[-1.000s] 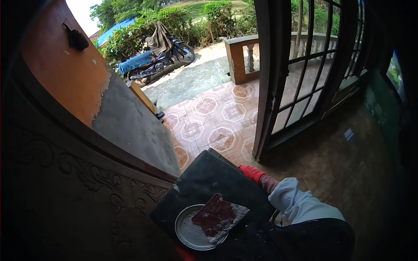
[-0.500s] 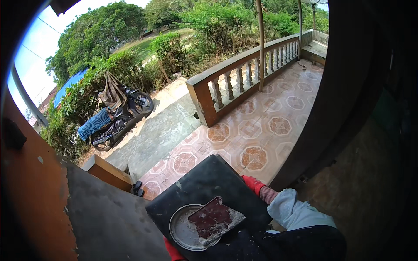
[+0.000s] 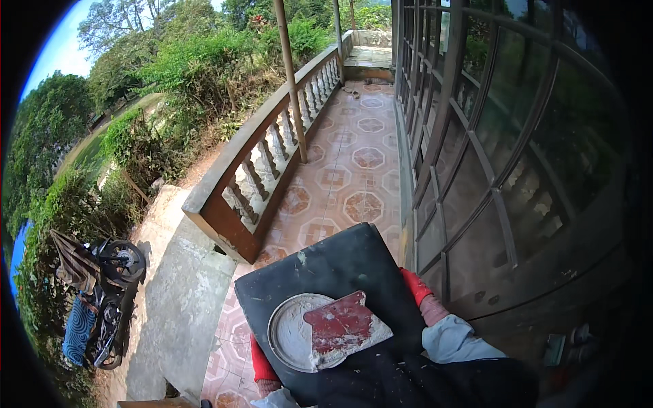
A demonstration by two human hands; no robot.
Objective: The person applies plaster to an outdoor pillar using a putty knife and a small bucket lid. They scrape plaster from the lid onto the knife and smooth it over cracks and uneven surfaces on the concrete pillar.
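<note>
One left hand [image 3: 262, 364] and one right hand [image 3: 415, 286], both red-gloved, closed on opposite edges of one black square slab [image 3: 306, 264], lower centre; fingers mostly hidden. Upon it: one round plaster-smeared lid [image 3: 289, 331], one dark-red scraper [image 3: 343, 319] overlapping its right side. Handling: best kept level, clear of glazed panels [image 3: 507, 98], right.

The view is taken from the person's head, through a wide fisheye lens aimed downward and out along the tiled porch [image 3: 333, 178]; the dark board [image 3: 320, 265] is seen close by, low in view, with the railing [image 3: 249, 140] shown farther off.
</note>
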